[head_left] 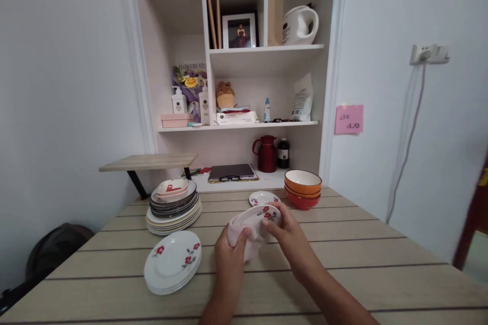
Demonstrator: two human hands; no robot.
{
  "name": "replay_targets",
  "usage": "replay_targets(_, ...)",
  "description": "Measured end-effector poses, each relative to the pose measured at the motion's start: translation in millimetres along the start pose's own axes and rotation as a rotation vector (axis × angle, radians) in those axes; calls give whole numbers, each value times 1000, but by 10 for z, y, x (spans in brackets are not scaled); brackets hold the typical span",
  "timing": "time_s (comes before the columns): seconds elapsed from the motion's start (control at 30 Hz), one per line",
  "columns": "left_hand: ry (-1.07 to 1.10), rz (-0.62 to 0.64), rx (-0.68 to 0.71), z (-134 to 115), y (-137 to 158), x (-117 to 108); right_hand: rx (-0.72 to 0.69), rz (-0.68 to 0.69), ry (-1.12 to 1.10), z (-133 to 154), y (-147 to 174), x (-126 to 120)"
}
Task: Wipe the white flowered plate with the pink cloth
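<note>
Above the table's middle, a small white plate point(271, 212) with red flowers is held tilted between my two hands. My left hand point(230, 256) is closed on a pale cloth point(251, 250) that folds over the plate's left side. My right hand point(292, 236) grips the plate's right rim, thumb on the inner face and fingers partly hidden behind. Just beyond, another small flowered plate point(263, 197) lies on the table. To the left sits a stack of larger flowered white plates point(171, 259).
Farther left rises a taller stack of mixed plates point(174, 208), topped by small pink-rimmed dishes point(172, 187). Orange and red bowls point(303, 188) stand nested at the back right. Behind the wooden table point(343, 259) are a red jug point(267, 155), a laptop-like dark slab point(231, 171) and shelves.
</note>
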State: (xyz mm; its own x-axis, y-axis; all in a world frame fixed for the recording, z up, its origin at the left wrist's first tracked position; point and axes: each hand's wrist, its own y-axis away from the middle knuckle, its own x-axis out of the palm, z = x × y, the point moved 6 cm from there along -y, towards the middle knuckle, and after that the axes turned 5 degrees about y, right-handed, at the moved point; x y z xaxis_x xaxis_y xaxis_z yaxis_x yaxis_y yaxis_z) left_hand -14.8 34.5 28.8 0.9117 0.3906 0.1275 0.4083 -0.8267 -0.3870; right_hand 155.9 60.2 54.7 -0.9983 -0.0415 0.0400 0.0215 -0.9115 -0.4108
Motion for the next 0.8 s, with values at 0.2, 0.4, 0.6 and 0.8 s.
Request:
replay_targets(0.2,-244,110,309,-114,44,64,-459,60,503,318,47,-11)
replay_targets(0.4,-301,208,384,-142,72,124,-488,190,639,306,83,78)
replay_targets(0.6,-193,202,236,-100,50,117,-431,208,495,316,73,91)
replay_targets(0.8,-32,155,40,-12,-4,93,-151,125,157,158,26,44)
